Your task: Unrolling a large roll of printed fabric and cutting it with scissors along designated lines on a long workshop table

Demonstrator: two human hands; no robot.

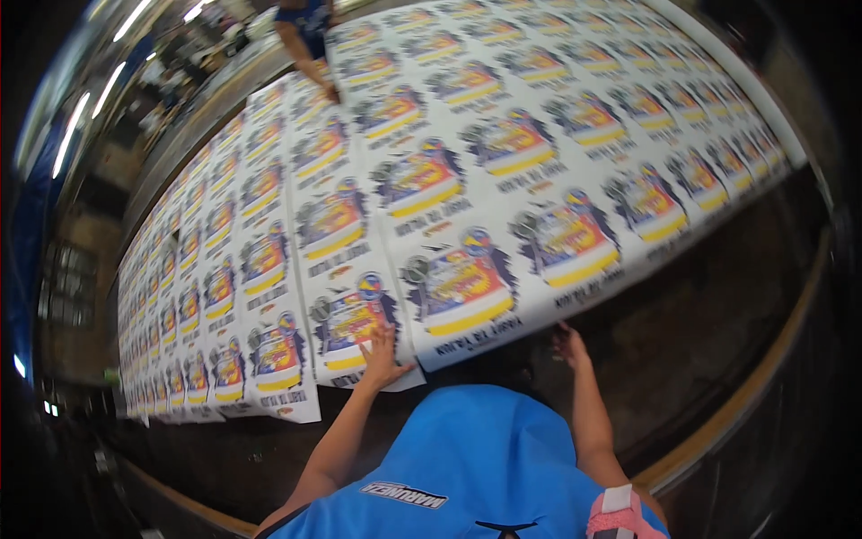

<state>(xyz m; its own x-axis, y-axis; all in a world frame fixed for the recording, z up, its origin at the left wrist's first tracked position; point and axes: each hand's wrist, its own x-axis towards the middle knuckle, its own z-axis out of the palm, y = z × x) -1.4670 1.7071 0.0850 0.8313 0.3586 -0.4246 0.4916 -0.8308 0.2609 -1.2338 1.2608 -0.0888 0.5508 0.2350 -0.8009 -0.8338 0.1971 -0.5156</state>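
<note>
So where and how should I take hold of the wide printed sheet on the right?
Probably pinch the near edge of the wide printed sheet, coming from your side, beside your right hand. The sheet is thin, broad and mostly flat, and that edge is exposed and closest to you.

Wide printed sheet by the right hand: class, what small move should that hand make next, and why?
Probably, the right hand should pinch the wide printed sheet by its near edge: it is right beside that edge, though contact is unclear, while the left hand rests on the neighbouring printed strip.
</note>
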